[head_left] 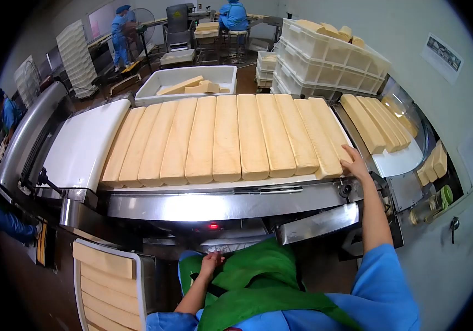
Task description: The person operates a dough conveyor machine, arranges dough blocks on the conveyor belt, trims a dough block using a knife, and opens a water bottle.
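A row of long, pale yellow loaf-shaped blocks (226,138) lies side by side across the white conveyor belt (84,144). At the row's right end, my right hand (356,164) reaches out with its fingers apart, touching the near side of the last block (331,129). It grips nothing. My left hand (211,263) rests low in front of the green apron (258,267), below the belt's metal edge. Its fingers are curled in, and I see nothing in them.
More blocks (370,124) lie on a surface at the right. Behind the belt are a white tub (142,88) with cut pieces and stacked white crates (330,60). A crate of blocks (140,270) stands at lower left. Co-workers in blue (119,36) are farther back and at left.
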A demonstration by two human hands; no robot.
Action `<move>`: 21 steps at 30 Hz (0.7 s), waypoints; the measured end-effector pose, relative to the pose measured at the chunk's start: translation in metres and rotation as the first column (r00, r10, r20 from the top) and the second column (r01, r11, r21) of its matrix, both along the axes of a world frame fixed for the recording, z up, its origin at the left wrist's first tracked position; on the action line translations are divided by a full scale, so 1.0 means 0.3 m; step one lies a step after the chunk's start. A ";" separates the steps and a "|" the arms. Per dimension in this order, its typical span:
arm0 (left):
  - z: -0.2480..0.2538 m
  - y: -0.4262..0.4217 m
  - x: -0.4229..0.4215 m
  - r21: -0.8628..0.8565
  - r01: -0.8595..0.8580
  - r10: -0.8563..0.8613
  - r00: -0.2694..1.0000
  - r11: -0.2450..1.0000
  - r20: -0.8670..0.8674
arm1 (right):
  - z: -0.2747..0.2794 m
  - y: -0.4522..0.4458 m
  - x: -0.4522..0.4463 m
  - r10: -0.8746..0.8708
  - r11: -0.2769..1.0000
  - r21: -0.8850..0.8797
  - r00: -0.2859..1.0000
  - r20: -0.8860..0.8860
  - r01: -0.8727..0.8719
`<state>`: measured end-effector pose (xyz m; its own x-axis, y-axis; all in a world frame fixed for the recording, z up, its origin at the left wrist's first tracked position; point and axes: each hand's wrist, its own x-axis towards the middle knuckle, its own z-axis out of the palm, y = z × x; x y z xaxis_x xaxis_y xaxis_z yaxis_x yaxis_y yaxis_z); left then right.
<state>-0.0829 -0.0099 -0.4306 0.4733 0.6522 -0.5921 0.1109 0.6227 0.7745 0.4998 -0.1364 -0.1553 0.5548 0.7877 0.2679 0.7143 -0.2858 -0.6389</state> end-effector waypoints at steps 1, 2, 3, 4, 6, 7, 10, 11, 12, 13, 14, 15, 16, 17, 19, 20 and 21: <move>-0.007 -0.005 -0.005 -0.004 -0.007 0.007 1.000 1.000 -0.003 | -0.002 -0.006 -0.003 0.007 1.000 -0.004 1.000 -0.003 -0.007; -0.014 0.000 -0.010 0.022 0.022 -0.021 0.999 1.000 -0.028 | 0.001 -0.010 -0.004 0.006 1.000 -0.019 0.999 0.044 -0.005; -0.005 0.007 -0.015 0.048 0.050 -0.048 0.997 0.998 -0.056 | 0.001 -0.011 -0.011 0.006 0.999 -0.033 0.996 0.088 -0.004; 0.002 0.007 -0.021 0.045 0.037 -0.034 0.997 0.998 -0.063 | -0.005 -0.019 -0.026 -0.035 0.994 -0.100 0.989 0.146 0.050; 0.013 0.015 -0.020 0.041 -0.026 0.027 1.000 0.999 -0.012 | 0.032 -0.047 -0.114 0.058 0.997 -0.045 0.990 -0.127 -0.065; 0.009 0.013 -0.029 0.045 -0.040 0.039 0.999 0.998 0.018 | 0.053 -0.062 -0.143 0.057 0.985 -0.159 0.998 -0.022 -0.060; -0.025 -0.004 -0.036 0.090 -0.051 0.054 0.998 0.995 -0.031 | -0.006 -0.047 -0.107 0.102 0.994 -0.043 0.977 0.185 -0.096; -0.032 -0.011 -0.025 0.086 -0.091 0.091 0.996 0.992 -0.003 | -0.030 -0.045 -0.074 0.096 0.995 0.020 0.984 0.151 -0.101; -0.124 0.008 -0.017 0.126 -0.014 0.018 1.000 0.992 -0.025 | -0.046 -0.036 -0.046 0.069 0.997 -0.039 0.959 0.274 -0.060; -0.173 0.017 0.025 0.153 -0.082 0.088 0.996 0.985 -0.027 | -0.058 -0.003 -0.046 0.005 1.000 0.002 0.950 0.313 -0.006; -0.154 0.059 0.040 0.249 0.107 -0.055 0.977 0.963 -0.208 | -0.097 0.010 -0.018 -0.013 0.997 0.070 0.932 0.363 -0.013; -0.198 0.082 0.068 0.329 0.055 0.001 0.986 0.943 -0.167 | -0.128 0.023 0.043 0.030 0.999 0.010 0.907 0.420 -0.038; -0.199 0.117 0.101 0.286 0.013 0.027 0.991 0.958 -0.133 | -0.139 0.028 0.033 -0.039 0.999 0.026 0.843 0.537 0.030; -0.199 0.157 0.135 0.243 -0.019 0.043 0.995 0.970 -0.094 | -0.153 0.024 0.012 -0.119 0.993 0.058 0.757 0.643 0.107; -0.257 0.242 0.202 -0.116 -0.309 0.318 0.945 0.944 0.073 | -0.210 0.016 0.006 -0.150 0.963 -0.083 0.769 0.622 0.255; -0.268 0.289 0.230 -0.108 -0.340 0.350 0.933 0.934 0.085 | -0.243 0.010 -0.004 -0.186 0.967 -0.006 0.718 0.670 0.256; -0.276 0.326 0.258 -0.205 -0.485 0.496 0.868 0.850 0.006 | -0.261 0.005 -0.029 -0.228 0.964 0.069 0.663 0.713 0.258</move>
<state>-0.0056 0.0878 -0.5134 0.1581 0.6862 -0.7100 -0.2884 0.7198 0.6314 0.4910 -0.1349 -0.2336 0.3827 0.6693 0.6369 0.8491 -0.5265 0.0431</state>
